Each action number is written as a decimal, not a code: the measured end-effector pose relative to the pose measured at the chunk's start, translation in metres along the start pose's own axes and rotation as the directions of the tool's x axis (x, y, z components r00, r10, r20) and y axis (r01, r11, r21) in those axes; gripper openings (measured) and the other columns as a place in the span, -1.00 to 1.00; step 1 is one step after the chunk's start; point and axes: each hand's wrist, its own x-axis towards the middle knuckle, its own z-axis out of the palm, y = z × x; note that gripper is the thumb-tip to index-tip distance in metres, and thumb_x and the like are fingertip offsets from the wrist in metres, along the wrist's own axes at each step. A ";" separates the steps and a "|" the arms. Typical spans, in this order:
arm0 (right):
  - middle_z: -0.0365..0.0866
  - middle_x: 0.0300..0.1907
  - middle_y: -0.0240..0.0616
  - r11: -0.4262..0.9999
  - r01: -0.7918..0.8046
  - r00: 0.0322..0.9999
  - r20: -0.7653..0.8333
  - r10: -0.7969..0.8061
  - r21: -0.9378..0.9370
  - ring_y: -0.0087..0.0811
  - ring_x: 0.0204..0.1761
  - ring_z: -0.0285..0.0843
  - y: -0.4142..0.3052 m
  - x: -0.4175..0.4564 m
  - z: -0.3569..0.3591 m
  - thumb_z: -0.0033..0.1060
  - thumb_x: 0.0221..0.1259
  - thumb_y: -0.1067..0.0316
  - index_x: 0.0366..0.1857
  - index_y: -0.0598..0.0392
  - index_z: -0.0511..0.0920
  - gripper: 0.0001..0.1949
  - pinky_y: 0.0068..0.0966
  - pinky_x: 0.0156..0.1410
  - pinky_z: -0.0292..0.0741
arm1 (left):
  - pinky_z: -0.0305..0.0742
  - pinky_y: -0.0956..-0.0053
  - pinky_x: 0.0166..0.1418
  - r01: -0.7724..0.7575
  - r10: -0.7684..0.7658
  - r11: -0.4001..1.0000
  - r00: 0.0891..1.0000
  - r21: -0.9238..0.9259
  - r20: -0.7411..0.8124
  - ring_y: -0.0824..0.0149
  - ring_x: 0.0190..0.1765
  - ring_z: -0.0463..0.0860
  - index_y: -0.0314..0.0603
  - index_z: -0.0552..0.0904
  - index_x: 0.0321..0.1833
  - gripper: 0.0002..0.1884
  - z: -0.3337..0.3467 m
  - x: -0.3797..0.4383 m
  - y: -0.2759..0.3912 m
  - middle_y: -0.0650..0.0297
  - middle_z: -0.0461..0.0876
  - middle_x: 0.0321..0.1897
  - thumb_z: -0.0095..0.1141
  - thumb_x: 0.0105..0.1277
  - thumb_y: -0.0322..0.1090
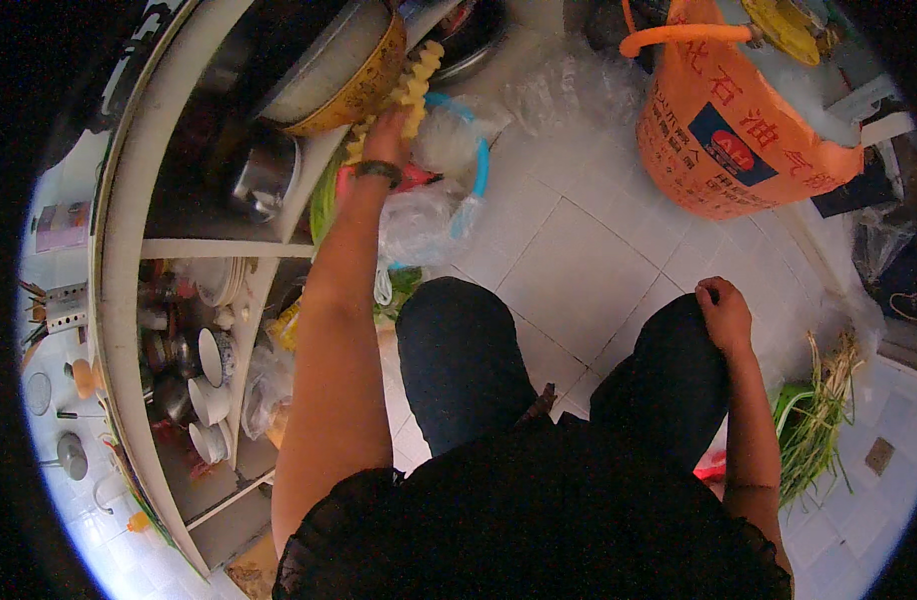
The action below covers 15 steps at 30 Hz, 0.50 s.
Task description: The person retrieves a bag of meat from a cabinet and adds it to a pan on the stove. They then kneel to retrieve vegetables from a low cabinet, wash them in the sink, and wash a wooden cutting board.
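My left hand (387, 139), with a dark bracelet at the wrist, reaches to the cabinet's lower front edge. It touches or lies beside a yellow, wavy-edged item (417, 82); its fingers are partly hidden, so a grip cannot be told. A yellow patterned basin (361, 79) stands just above the hand. Below and right of it are a blue-rimmed container (482, 165) and clear plastic bags (421, 225). Something red lies under the wrist. My right hand (725, 311) rests on my right knee, fingers curled, with nothing visible in it.
An open cabinet (226, 249) at the left holds a steel pot (267, 180), white bowls (211, 397) and plates. An orange bag (728, 135) bearing writing stands at the upper right on the tiled floor (578, 277). Green stalks with roots (815, 427) lie at the right.
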 end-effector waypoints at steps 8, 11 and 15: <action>0.62 -0.19 -0.15 1.000 -0.009 1.000 -0.005 0.009 -0.004 -0.12 -0.09 0.54 0.008 -0.006 -0.003 0.09 0.18 0.12 -0.23 0.03 0.60 -0.75 -0.27 0.01 0.46 | 0.36 0.11 0.19 0.322 -0.353 0.929 0.919 0.182 0.178 0.15 0.26 0.37 0.24 0.32 0.29 -0.33 0.026 0.028 0.010 0.17 0.33 0.27 0.26 0.06 -0.12; 0.62 -0.20 -0.14 1.000 0.007 0.999 -0.031 -0.007 0.001 -0.11 -0.11 0.54 0.009 -0.008 -0.004 0.10 0.18 0.13 -0.23 0.03 0.60 -0.76 -0.27 0.00 0.46 | 0.26 0.12 0.30 0.092 -0.208 0.924 0.936 0.372 0.285 0.17 0.36 0.24 0.23 0.27 0.33 -0.21 0.035 0.012 0.026 0.21 0.17 0.37 0.32 -0.02 -0.09; 0.62 -0.20 -0.14 1.000 -0.001 1.000 -0.017 0.001 0.004 -0.11 -0.11 0.55 0.008 -0.008 -0.003 0.10 0.19 0.12 -0.23 0.03 0.60 -0.76 -0.27 -0.01 0.46 | 0.08 0.17 0.42 -0.046 -0.023 0.912 0.987 0.409 0.162 0.16 0.41 0.16 0.13 0.16 0.40 -0.10 0.046 -0.005 0.059 0.16 0.11 0.41 0.35 -0.05 -0.12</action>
